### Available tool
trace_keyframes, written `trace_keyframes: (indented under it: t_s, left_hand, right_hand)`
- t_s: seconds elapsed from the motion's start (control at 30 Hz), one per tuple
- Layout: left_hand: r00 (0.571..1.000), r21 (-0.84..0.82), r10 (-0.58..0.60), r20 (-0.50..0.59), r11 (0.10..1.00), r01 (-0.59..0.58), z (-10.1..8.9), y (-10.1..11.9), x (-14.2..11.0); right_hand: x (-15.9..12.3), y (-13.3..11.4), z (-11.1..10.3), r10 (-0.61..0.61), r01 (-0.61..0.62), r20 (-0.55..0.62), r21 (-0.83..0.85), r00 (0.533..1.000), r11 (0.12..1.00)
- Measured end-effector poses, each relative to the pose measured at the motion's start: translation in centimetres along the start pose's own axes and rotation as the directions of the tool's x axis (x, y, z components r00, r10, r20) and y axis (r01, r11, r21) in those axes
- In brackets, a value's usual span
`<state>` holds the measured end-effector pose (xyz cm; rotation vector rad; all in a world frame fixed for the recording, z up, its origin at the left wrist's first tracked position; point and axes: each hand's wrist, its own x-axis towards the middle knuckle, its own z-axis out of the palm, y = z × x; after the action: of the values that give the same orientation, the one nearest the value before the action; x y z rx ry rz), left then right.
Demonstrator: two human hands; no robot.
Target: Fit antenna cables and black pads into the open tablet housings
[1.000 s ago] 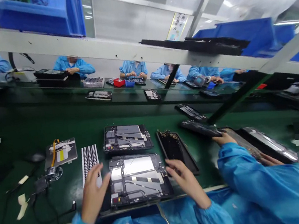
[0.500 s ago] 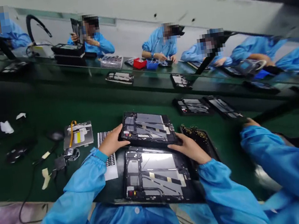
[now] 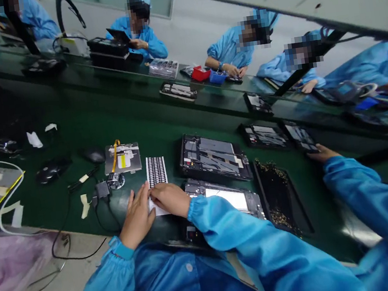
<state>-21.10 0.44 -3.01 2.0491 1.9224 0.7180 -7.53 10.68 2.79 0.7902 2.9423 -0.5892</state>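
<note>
A white sheet (image 3: 156, 169) with rows of small black stickers lies on the green table in front of me. My left hand (image 3: 137, 217) rests at its left edge, fingers stretched out. My right hand (image 3: 170, 198) reaches across to the lower part of the sheet, fingers curled and pinched together; whatever is between the fingertips is hidden. Under my right forearm sits an opened tablet (image 3: 233, 200), partly covered by the sleeve. Just behind it another opened tablet (image 3: 213, 155), with grey battery plates and tape strips, lies flat.
Right of the tablets is a black tray (image 3: 296, 199) with small gold-coloured parts. More opened tablets (image 3: 266, 136) lie beyond, one touched by a neighbour's hand (image 3: 323, 153). At left are a metal panel (image 3: 122, 159), a mouse (image 3: 52, 170) and cables. Co-workers sit across the bench.
Both hands have let go of the rear tablet, which now lies behind the front one. They have moved left and down to the sticker sheet. The view has shifted.
</note>
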Motion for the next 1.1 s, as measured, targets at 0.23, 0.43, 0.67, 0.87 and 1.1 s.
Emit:
trace_keyframes:
  t_s: [0.23,0.43,0.67,0.87,1.1]
  left_hand:
    - [0.999,-0.095,-0.022,0.029,0.995,0.025,-0.2,-0.7,0.0]
    - [0.998,-0.079,-0.019,0.058,0.997,0.023,-0.3,-0.9,0.3]
    - [0.996,-0.016,0.090,-0.015,0.996,-0.090,-0.7,0.0,0.4]
    - [0.949,-0.152,0.280,-0.143,0.942,-0.300,-0.6,9.2,-1.6]
    - [0.902,-0.175,0.422,-0.090,0.885,-0.432,3.8,13.7,-2.1]
  right_hand:
    - [0.3,-0.2,1.0,0.063,-0.063,-0.010,-0.088,0.998,0.994]
    - [1.2,-0.2,1.3,0.016,-0.016,0.001,-0.058,1.000,0.998]
    - [-9.2,1.6,-7.0,0.056,0.065,-0.322,0.353,0.945,0.933]
    - [-22.1,0.1,-3.7,0.324,-0.221,-0.336,0.308,0.884,0.925]
    - [-23.3,-1.5,2.9,0.392,-0.364,-0.376,0.146,0.840,0.920]
